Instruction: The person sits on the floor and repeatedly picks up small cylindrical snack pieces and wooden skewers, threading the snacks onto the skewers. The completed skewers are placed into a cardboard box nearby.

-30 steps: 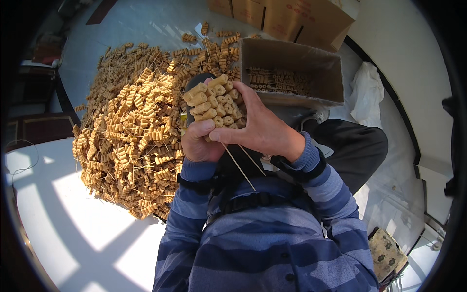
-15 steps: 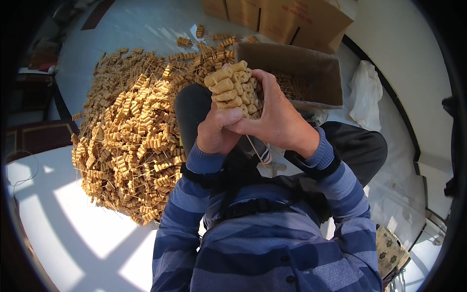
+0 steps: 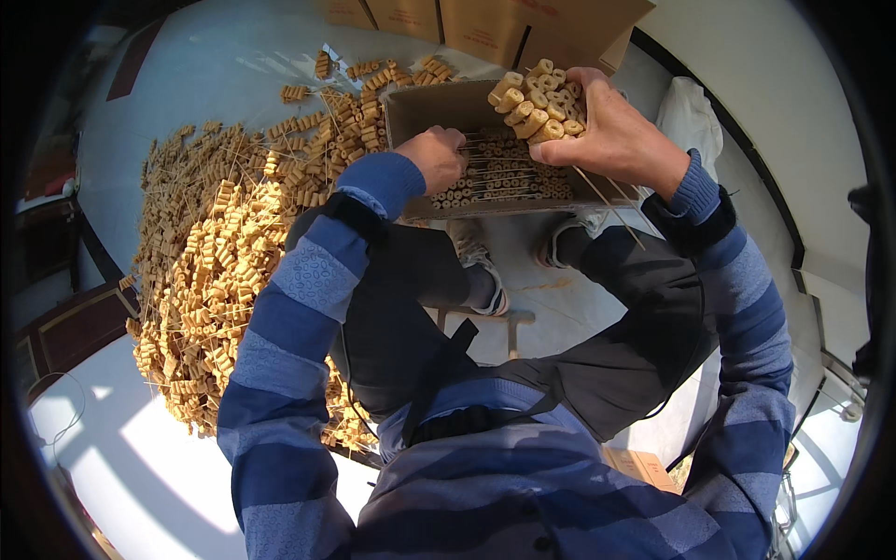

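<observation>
A bunch of skewers (image 3: pixel 539 105), threaded with tan, hollow, ring-like rolls, is gripped in my right hand (image 3: pixel 621 140) above the right part of an open cardboard box (image 3: pixel 420 103). Their thin bare sticks point down toward my right knee. My left hand (image 3: pixel 434 159) reaches over the box's near left edge with its fingers curled down inside. The fingertips are hidden, and I cannot make out what is in them. Inside the box, rows of similar skewered rolls (image 3: pixel 504 173) lie packed with their sticks side by side.
A large heap of skewered rolls (image 3: pixel 215 271) spreads over the floor to my left. Closed cardboard cartons (image 3: pixel 476 28) stand behind the box. A white plastic bag (image 3: pixel 691 121) is at the right by the wall. My knees and shoes (image 3: pixel 476 257) are just before the box.
My hands have parted. The right hand has carried the skewer bunch right and forward over the box, while the left has let go of it and moved to the box's left end.
</observation>
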### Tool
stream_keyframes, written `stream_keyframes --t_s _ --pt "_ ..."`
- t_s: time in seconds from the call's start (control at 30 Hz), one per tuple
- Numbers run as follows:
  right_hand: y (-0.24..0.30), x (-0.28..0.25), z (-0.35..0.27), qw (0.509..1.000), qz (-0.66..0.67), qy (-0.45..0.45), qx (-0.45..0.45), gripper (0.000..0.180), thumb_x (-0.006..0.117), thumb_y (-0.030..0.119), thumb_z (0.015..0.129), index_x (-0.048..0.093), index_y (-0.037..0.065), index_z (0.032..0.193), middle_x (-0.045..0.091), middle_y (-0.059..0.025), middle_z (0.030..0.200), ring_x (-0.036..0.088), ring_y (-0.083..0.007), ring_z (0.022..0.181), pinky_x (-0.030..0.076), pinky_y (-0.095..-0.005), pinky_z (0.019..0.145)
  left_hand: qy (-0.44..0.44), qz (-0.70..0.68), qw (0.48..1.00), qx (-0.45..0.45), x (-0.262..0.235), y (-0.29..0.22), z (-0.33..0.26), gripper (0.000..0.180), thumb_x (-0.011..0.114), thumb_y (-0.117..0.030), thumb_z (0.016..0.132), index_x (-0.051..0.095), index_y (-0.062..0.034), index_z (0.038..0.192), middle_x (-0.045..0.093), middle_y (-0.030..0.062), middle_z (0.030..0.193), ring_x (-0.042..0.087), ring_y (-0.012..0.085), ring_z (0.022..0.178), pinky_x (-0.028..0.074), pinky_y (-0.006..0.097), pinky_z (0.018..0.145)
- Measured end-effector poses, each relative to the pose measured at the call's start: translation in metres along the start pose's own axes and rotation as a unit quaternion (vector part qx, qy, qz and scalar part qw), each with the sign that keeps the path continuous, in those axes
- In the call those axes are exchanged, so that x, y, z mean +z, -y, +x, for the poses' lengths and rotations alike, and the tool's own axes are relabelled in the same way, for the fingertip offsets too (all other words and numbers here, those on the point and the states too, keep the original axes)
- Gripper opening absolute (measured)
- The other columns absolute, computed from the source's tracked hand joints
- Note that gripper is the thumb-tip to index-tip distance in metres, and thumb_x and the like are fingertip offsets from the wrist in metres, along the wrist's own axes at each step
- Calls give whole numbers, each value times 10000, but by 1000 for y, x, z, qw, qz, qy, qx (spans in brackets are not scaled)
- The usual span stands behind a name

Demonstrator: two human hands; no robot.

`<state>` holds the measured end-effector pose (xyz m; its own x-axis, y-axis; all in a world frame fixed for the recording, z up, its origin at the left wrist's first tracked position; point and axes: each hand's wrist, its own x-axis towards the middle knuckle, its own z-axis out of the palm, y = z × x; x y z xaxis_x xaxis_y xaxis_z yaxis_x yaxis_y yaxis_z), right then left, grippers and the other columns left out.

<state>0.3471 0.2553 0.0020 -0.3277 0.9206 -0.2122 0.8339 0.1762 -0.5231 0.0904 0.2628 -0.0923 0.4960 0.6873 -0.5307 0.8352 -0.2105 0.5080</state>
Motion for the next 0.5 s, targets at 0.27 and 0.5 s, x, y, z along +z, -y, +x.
stream_keyframes --t_s 0.27,0.5 --pt "-73 47 41 992 2 127 14 1045 838 503 653 383 -102 1373 508 -290 1301 506 -391 1261 431 -391 1072 260 205 937 -116 87 57 158 343 562 -219 940 699 -34 1194 639 234 1286 640 376 1165 519 464 977" --pt "-116 92 60 970 13 233 64 1032 848 484 671 367 -98 1375 494 -287 1311 492 -399 1260 398 -390 1105 209 183 955 -107 122 94 197 416 622 -170 887 632 -31 1279 644 241 1265 636 369 1161 520 459 987"
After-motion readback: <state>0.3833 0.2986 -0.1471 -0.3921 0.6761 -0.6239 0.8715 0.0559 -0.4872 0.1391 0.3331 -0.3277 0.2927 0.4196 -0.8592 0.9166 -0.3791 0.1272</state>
